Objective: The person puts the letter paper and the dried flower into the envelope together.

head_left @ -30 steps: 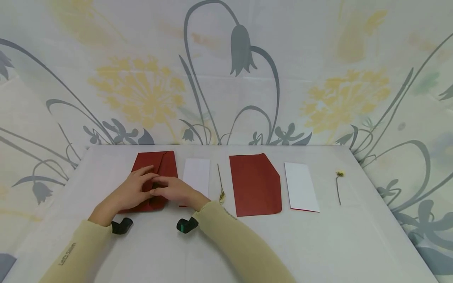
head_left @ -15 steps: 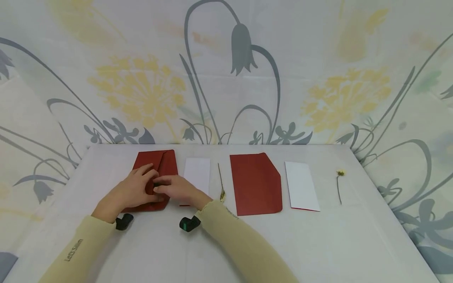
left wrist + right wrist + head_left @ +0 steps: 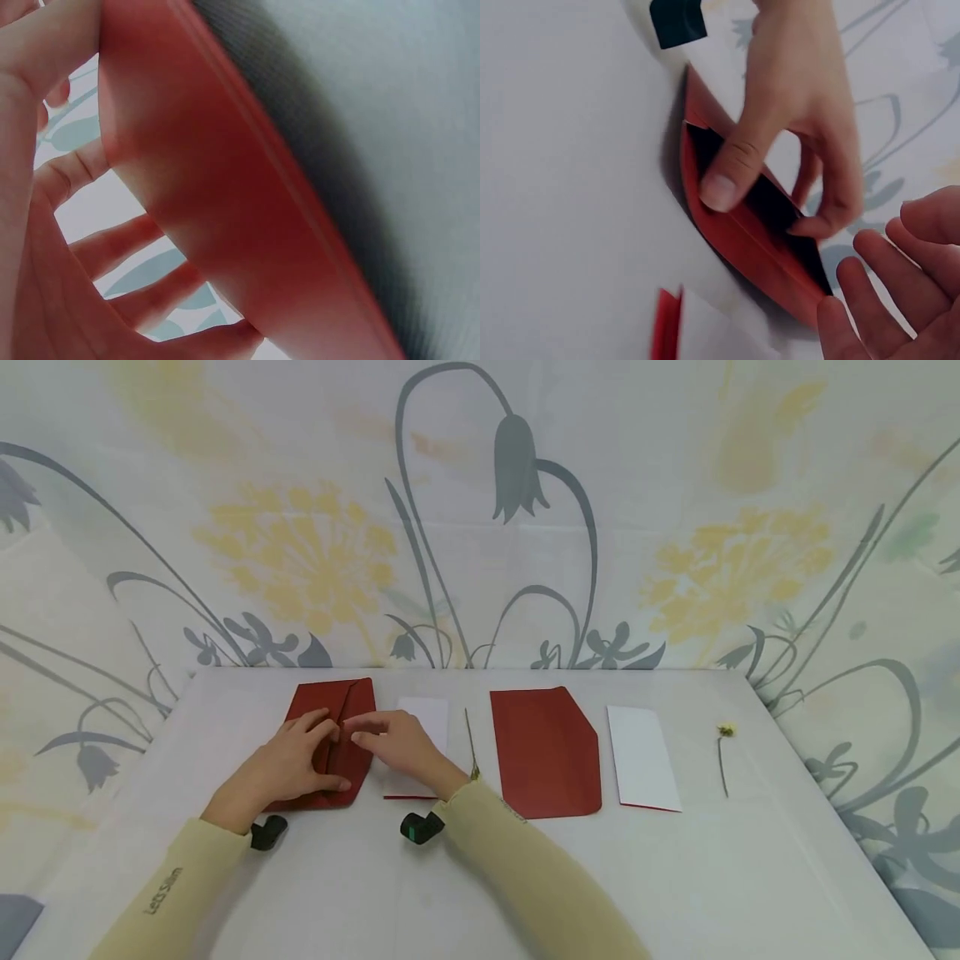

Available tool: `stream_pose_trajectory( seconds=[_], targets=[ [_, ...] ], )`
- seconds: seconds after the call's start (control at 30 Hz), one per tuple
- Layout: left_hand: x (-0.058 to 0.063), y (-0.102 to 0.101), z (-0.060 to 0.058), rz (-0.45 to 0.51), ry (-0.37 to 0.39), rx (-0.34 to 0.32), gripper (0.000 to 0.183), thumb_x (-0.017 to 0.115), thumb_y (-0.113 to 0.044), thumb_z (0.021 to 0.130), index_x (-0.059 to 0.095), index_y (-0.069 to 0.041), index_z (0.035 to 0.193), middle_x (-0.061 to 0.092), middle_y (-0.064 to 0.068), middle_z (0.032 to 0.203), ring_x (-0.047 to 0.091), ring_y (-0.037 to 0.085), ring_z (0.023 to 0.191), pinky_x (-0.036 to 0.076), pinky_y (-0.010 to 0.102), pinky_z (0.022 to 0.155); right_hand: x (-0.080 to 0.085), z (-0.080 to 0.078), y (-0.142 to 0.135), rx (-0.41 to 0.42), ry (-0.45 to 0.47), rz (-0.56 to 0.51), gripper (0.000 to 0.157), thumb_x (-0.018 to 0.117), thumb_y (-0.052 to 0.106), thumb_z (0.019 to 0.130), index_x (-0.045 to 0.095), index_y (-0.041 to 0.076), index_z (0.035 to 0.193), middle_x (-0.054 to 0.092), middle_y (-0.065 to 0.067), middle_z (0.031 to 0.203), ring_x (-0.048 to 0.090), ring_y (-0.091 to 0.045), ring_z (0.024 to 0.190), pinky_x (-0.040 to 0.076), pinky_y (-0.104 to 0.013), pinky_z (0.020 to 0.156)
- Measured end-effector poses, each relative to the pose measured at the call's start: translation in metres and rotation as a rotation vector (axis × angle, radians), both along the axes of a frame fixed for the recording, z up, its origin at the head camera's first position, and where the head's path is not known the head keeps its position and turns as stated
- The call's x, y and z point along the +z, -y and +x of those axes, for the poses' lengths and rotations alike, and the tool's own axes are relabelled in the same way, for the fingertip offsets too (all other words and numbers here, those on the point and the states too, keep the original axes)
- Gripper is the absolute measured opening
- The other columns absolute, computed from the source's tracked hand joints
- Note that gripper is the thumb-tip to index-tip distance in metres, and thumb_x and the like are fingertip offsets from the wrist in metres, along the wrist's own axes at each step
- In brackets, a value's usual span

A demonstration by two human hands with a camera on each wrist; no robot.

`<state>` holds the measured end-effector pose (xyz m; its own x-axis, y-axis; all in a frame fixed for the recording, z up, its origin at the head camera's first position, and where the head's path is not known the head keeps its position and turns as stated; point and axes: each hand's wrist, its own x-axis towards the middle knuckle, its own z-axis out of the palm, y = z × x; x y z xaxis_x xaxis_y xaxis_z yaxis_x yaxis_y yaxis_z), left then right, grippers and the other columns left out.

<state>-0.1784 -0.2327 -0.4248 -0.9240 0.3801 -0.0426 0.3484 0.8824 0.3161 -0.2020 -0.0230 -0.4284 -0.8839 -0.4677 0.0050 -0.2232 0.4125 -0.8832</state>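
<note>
A red paper envelope (image 3: 360,758) lies at the table's left, its flap side up. My left hand (image 3: 296,760) grips it at the mouth. In the right wrist view the left thumb (image 3: 727,184) presses on the flap while bent fingers hook the opposite edge, so the dark inside shows between them. The left wrist view has red paper (image 3: 202,187) close up, fingertips along its edge. My right hand (image 3: 397,743) hovers at the envelope's right side with loosely bent fingers and nothing in them. Beneath it is a white folded card (image 3: 431,714), partly covered.
A dried flower stem (image 3: 470,735) runs beside the card, its head behind the right sleeve. Farther right lie a second red envelope (image 3: 547,752), another white card (image 3: 643,756) with a red edge, and a small yellow dried flower (image 3: 723,731). Floral cloth (image 3: 480,568) hangs behind.
My right hand has drawn away from the envelope's mouth toward the right, over the white card. The left hand keeps its place, and the mouth between its thumb and fingers looks wider.
</note>
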Motion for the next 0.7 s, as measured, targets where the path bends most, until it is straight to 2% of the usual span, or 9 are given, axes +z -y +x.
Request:
stream_pose_trajectory(
  seconds=[0.23,0.47,0.7],
  targets=[
    [-0.001,-0.001,0.0,0.007,-0.002,0.009,0.065,0.085,-0.05,0.073,0.055,-0.011,0.115,0.033,0.028,0.149,0.035,0.057,0.128,0.048,0.069,0.082,0.006,-0.009,-0.022,-0.077,-0.012,-0.006,0.027,0.062,0.022,0.099,0.071,0.019,0.124,0.07,0.008,0.119,0.06,-0.01,0.117,0.048,-0.03,0.094],
    [-0.003,0.0,0.001,0.006,0.009,0.012,0.063,0.085,-0.051,0.073,0.054,-0.012,0.112,0.032,0.027,0.151,0.034,0.057,0.129,0.05,0.068,0.079,0.007,-0.016,-0.047,-0.133,-0.011,-0.008,0.027,0.063,0.022,0.099,0.071,0.016,0.124,0.07,0.007,0.119,0.06,-0.014,0.118,0.052,-0.031,0.089],
    [0.001,0.0,0.001,0.009,0.003,0.016,0.063,0.086,-0.051,0.073,0.054,-0.013,0.111,0.032,0.027,0.15,0.035,0.057,0.128,0.05,0.067,0.079,0.001,-0.024,-0.074,-0.183,-0.036,0.016,0.028,0.065,0.019,0.097,0.071,0.014,0.124,0.07,0.002,0.121,0.059,-0.018,0.121,0.052,-0.034,0.092]
  ],
)
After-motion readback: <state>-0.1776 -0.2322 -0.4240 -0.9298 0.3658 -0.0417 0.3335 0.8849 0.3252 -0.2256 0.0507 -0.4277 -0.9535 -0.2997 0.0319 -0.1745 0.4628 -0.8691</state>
